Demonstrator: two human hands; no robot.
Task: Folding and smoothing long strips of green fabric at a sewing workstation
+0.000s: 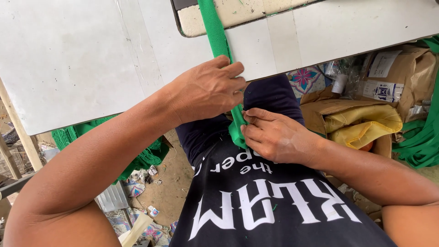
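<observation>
The green strap runs as a narrow woven band from the top of the view, over the cream plate set into the white table, down across the table's near edge and into the person's lap. It lies flat and straight on the table; below the edge it bunches and folds between the two hands.

The left hand sits at the table's edge with its fingers curled over, pressed down on the strap where it leaves the tabletop; the fingertips are closed together against the band rather than spread. The right hand is just beneath it, nearly touching, thumb and forefinger pinched tight on the folded lower end of the strap, with the other fingers tucked in alongside (how the fold is layered inside the pinch cannot be made out).

The strap is bright green with a fine ribbed weave, and its lower end rests against the dark shirt with white lettering.

To the left, under the table, a heap of green netting lies on the dirt floor. To the right stand brown cardboard boxes, a yellow sack and more green straps piled loosely.
</observation>
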